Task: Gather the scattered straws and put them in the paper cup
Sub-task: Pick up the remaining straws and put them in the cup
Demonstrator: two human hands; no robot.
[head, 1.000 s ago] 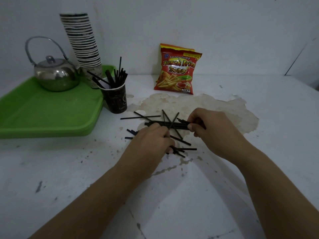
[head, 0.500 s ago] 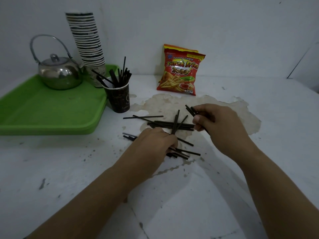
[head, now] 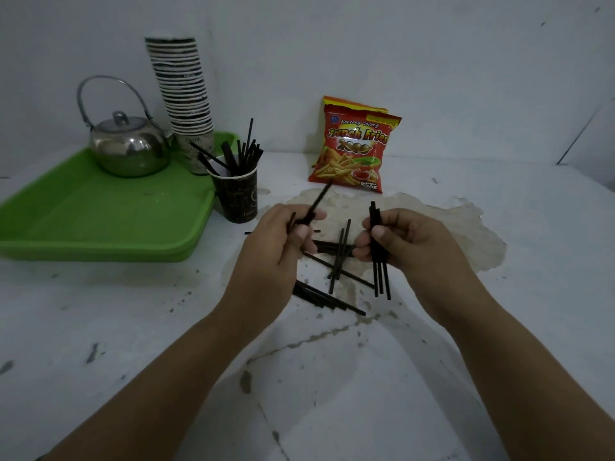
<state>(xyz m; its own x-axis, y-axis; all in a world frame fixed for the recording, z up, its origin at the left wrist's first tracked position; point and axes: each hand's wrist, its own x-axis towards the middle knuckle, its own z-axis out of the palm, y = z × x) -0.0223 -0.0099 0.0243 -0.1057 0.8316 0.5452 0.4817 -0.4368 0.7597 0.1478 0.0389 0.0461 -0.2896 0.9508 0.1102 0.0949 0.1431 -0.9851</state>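
Note:
Black straws (head: pixel 336 261) lie scattered on the white table between my hands. My left hand (head: pixel 278 241) is raised above them and grips a few straws that slant up to the right. My right hand (head: pixel 402 242) holds a small bundle of straws (head: pixel 380 277) almost upright, their lower ends hanging free. The dark paper cup (head: pixel 240 202) stands beyond my left hand beside the tray, with several straws sticking out of it.
A green tray (head: pixel 100 221) at the left carries a steel kettle (head: pixel 128 149) and a tall stack of paper cups (head: pixel 184 94). A red snack bag (head: pixel 354 151) leans on the wall behind. A stained patch of bare table (head: pixel 466 234) lies right.
Both hands have lifted off the table. The left hand picked up a few straws from the pile, and the right hand turned its bundle from lying flat to upright.

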